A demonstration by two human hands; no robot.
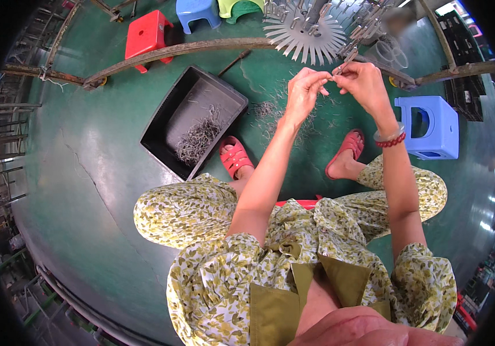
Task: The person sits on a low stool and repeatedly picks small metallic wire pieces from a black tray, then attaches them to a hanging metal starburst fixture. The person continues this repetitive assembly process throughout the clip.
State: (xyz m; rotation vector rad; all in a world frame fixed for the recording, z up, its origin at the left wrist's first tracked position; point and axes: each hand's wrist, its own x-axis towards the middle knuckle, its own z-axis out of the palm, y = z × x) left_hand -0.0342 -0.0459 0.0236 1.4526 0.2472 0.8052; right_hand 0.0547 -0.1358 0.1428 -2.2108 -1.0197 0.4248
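Observation:
My left hand (305, 91) and my right hand (365, 86) meet fingertip to fingertip, just below a slotted metal disc (317, 41). The left fingers are pinched together, and whatever lies between them is too small to make out. Between the right thumb and fingers is a small, narrow metal piece (349, 56) that sticks up toward the disc. Many shiny metal pieces (368, 24) hang in a cluster around the disc's right side. Bits of thin wire (267, 109) lie scattered on the floor below my hands.
A black bin (164, 109) at my left holds a heap of wire scraps (199, 137). A curved metal bar (201, 48) crosses ahead. A blue stool (441, 130) stands at right; a red stool (145, 36), another blue stool (197, 12) and a green stool (239, 7) stand farther off.

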